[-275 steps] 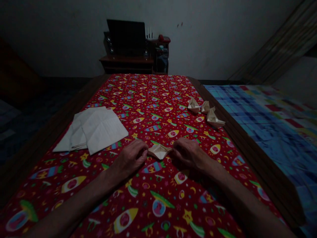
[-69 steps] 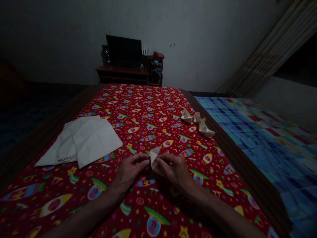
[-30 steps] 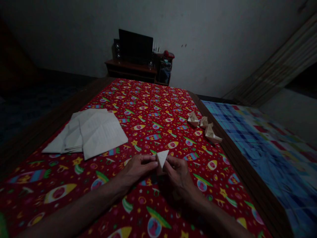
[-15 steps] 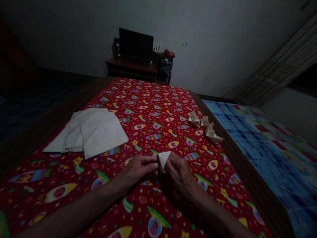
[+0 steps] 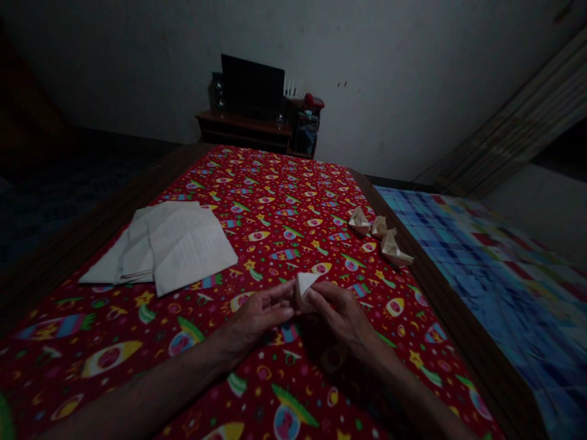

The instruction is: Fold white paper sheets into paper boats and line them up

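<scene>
The cloth-covered tabletop (image 5: pixel 270 208) is bearing fanned paper sheets (image 5: pixel 186 244) at left. The left hand (image 5: pixel 259 313) is holding thumb and fingers parted; beyond the right hand (image 5: pixel 343 310), three folded paper boats (image 5: pixel 379 227) are sitting together. A folded paper piece (image 5: pixel 303 293) is resting between the hands, its long axis roughly upright; the right hand, nearer, is pinching it. No brand or lettering is showing legibly.
</scene>
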Motion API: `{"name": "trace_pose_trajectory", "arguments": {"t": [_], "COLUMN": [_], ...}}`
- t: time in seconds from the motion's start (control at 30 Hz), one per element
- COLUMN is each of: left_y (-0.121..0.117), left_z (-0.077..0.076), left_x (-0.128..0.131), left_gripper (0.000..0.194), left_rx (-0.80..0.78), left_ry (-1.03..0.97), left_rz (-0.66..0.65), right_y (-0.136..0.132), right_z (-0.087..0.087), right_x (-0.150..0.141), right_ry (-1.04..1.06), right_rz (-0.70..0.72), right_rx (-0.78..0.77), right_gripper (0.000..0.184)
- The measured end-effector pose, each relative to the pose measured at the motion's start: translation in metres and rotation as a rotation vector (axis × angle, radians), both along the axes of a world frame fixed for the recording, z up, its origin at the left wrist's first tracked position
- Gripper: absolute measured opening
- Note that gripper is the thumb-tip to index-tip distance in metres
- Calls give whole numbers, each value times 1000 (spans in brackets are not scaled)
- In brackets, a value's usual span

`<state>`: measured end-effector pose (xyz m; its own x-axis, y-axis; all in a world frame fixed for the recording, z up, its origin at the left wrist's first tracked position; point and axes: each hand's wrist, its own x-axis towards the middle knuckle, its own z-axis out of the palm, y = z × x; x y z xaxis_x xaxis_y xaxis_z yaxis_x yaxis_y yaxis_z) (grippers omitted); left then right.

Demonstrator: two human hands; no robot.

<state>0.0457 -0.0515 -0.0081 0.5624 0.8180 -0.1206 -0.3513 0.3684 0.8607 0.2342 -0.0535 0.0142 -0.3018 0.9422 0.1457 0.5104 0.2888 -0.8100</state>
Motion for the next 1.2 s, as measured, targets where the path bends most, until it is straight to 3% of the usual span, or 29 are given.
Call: {"name": "trace_pose_trajectory", "arguments": {"t": [0.1, 0.2, 0.4, 0.6, 0.77, 0.9, 1.0, 1.07, 1.2], "left_y": [0, -1, -3, -1, -1, 1, 2, 3, 5], "left_z": [4, 7, 9, 11, 14, 3, -7, -11, -14], "left_x": [0, 0, 0, 1, 1, 0, -2, -3, -3], "left_gripper": [56, 48, 38, 34, 36, 36, 36, 37, 36], "left_rx": [-7, -7, 12, 40, -2, -68, -160, -186, -207], "left_ry": [-35, -23, -14, -18, 11, 36, 32, 15, 10], "left_rz": [-2, -12, -83, -84, -108, -23, 52, 61, 52], "right_y": [3, 1, -1, -3, -3, 1, 11, 22, 52], "right_z": [-2, -6, -6, -4, -4, 1, 15, 31, 66], "right_x": [0, 0, 2, 2, 1, 5, 29, 58, 130], "right_ry": [44, 88, 77, 4, -16, 9, 8, -38, -474], "right_rz": [-149, -223, -109, -30, -45, -151, -296, -465, -639], "right_rx": [133, 162, 73, 181, 186, 77, 99, 231, 359], "right_gripper": [14, 11, 18, 25, 24, 24, 27, 26, 30]}}
